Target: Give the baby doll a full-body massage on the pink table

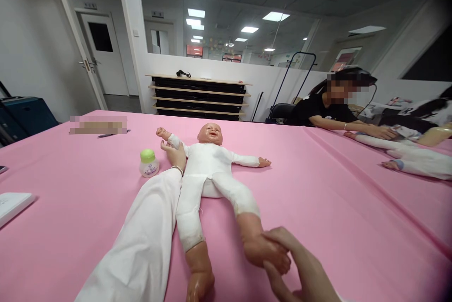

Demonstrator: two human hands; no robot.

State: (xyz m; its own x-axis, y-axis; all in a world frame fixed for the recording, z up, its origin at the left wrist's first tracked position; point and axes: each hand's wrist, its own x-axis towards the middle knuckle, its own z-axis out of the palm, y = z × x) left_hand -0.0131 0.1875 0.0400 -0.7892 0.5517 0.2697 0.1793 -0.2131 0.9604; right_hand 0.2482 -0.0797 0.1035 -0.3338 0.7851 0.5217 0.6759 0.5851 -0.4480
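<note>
A baby doll (212, 163) with a white cloth body lies on its back on the pink-covered table (116, 165), head away from me and legs towards me. My left hand (175, 155) is closed around the doll's arm on the left, below its wrist; part of the grip is hidden. Around the doll's foot (261, 249) on the right, my right hand (300, 264) has its thumb and fingers on either side. The doll's other leg and arm rest on the cloth. Just left of my left wrist stands a small clear jar (149, 169) with a green lid.
A white flat object (14, 205) lies at the left edge, and a pen (111, 134) farther back. At the right, another person (332, 104) leans over a second doll (406, 151). Shelving (201, 97) stands behind the table.
</note>
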